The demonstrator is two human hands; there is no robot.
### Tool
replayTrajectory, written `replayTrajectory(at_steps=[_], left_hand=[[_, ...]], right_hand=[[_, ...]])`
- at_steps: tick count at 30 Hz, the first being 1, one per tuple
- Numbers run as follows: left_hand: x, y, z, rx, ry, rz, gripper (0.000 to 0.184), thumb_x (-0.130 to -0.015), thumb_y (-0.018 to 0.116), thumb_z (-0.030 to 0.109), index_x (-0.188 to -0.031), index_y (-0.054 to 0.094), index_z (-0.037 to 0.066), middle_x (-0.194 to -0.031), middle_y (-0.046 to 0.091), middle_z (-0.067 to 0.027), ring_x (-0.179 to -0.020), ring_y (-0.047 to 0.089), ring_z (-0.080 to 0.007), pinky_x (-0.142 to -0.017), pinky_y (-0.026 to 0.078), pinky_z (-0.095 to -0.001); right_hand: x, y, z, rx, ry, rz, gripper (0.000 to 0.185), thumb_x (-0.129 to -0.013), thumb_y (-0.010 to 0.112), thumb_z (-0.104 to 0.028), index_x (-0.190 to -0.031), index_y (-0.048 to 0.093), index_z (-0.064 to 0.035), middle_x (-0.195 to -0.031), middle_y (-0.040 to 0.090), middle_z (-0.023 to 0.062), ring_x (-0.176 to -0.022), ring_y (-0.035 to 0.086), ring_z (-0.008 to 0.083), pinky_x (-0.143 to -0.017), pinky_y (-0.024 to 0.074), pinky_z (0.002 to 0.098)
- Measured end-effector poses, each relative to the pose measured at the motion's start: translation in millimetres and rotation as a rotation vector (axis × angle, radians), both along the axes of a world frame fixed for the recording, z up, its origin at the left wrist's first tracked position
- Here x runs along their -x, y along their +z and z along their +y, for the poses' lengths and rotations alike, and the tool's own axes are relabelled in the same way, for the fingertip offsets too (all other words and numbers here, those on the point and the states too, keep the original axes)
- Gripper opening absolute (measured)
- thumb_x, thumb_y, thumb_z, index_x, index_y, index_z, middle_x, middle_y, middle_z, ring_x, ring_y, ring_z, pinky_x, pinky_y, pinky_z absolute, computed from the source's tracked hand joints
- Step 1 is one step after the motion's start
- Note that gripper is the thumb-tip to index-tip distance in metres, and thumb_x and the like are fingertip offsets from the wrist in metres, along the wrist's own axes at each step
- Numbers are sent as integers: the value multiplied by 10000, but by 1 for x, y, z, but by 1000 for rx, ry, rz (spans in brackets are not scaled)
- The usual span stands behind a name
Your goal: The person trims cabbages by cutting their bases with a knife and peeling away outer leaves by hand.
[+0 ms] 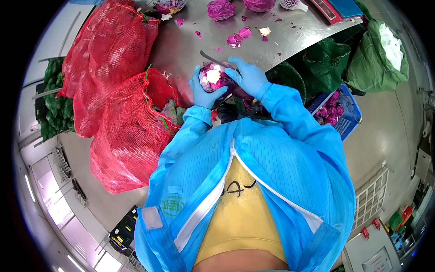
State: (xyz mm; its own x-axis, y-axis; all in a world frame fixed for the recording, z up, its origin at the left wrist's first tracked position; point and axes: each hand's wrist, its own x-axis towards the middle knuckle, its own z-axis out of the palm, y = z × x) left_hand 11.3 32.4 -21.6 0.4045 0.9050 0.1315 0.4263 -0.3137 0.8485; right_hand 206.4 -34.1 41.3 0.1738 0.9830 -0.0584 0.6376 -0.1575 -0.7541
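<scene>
At the near edge of the bench (267,50), the left hand (204,92) cups a red cabbage (213,78), pale cut patch facing up, apparently to steady it against the knife (210,57) that the right hand (250,78) grips, handle hidden.

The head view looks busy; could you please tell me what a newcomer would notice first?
The big red sacks on the left would probably draw the eye first. Then comes the white-and-purple cabbage at upper centre, held in the blue-gloved left hand, with the right hand holding a dark knife.
</scene>
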Motion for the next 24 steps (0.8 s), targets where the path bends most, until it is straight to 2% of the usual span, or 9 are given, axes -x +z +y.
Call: replayTrajectory(at_steps=[2,4,5,7,8,12,14,18,24], left_hand=[[-6,0,-1,105,51,-121,1194,-428,922,334,-1383,273,28,-1270,377,-170,-1165,441,-294,-997,389,-385],[-8,-1,0,182,8,-211,1176,-444,920,308,-1383,269,30,-1281,383,-167,-1173,444,-288,-995,397,-376],[-7,-1,1,259,-37,-295,1159,-460,918,282,-1384,264,33,-1293,388,-165,-1182,446,-283,-993,405,-368],[-9,7,-2,299,-42,-356,1148,-468,916,263,-1383,260,33,-1300,392,-164,-1183,450,-277,-992,410,-361],[-11,11,-5,344,-57,-417,1138,-477,914,244,-1382,257,33,-1307,395,-163,-1183,455,-272,-991,416,-355],[-11,10,-5,362,-64,-440,1133,-483,910,238,-1381,251,32,-1312,393,-162,-1182,458,-265,-991,417,-353],[-6,2,0,227,-90,-298,1121,-487,906,228,-1377,256,24,-1308,396,-158,-1179,460,-262,-989,419,-351],[-11,7,-3,288,-91,-337,1121,-481,907,235,-1372,263,16,-1303,397,-158,-1181,457,-264,-997,410,-355],[-13,5,-3,201,-74,-272,1139,-466,909,295,-1368,275,8,-1276,413,-158,-1168,463,-266,-996,404,-355]], right_hand=[[-7,-6,9,45,69,-25,600,-900,411,-543,-1289,434,-86,-1033,611,240,-920,597,403,-793,472,470],[-13,-19,17,76,163,-70,581,-909,378,-547,-1346,398,-165,-1064,606,224,-926,588,408,-805,464,483],[-16,-27,16,74,171,-71,581,-909,378,-547,-1346,398,-165,-1064,606,224,-926,588,408,-805,464,483],[-18,-27,15,114,256,-123,580,-929,369,-515,-1422,282,-222,-1054,604,232,-920,589,406,-797,463,469],[-19,-27,14,115,260,-122,580,-929,369,-515,-1422,282,-222,-1054,604,232,-920,589,406,-797,463,469],[-21,-21,13,189,299,-167,595,-925,343,-531,-1422,272,-212,-1061,612,218,-919,596,398,-803,470,477],[-21,-21,13,205,308,-169,595,-927,336,-529,-1428,254,-217,-1059,614,214,-916,599,395,-802,471,477],[-19,-13,11,235,284,-219,580,-930,326,-528,-1421,266,-225,-1047,625,195,-901,609,378,-775,481,474],[-13,-8,5,249,218,-267,551,-930,318,-531,-1406,295,-254,-1036,634,170,-880,619,364,-744,489,467]])
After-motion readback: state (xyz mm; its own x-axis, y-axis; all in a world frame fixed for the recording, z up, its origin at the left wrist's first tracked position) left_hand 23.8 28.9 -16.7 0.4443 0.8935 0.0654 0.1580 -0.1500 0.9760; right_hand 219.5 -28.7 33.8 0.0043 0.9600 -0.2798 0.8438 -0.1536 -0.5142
